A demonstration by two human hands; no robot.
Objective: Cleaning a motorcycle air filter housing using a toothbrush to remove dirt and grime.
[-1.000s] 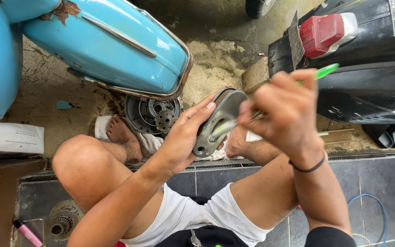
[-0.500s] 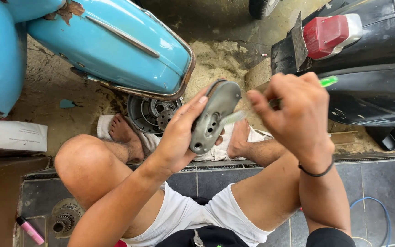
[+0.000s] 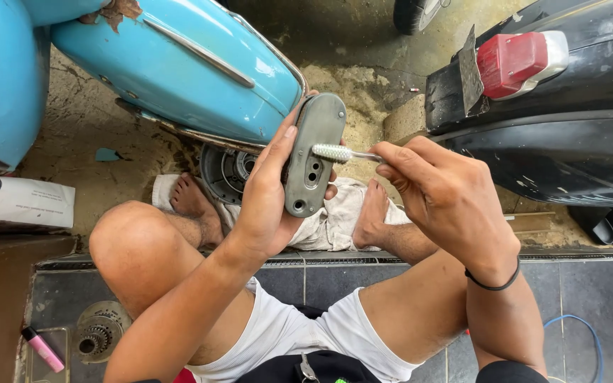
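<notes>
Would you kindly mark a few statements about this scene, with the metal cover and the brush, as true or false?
1. The left hand holds the grey metal cover. True.
2. The right hand holds a screwdriver. False: it holds a small brush, bristles against the cover.
3. A white cloth lies by the bare feet. True.
4. The scooter body behind the cover is red. False: it is light blue.
5. A pink marker lies at lower left. True.

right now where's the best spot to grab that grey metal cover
Probably by its long edges, from the left, as the left hand does. The grey metal cover is narrow, oblong and upright, so a hand spans its width and leaves the holed face free for the brush.
</notes>
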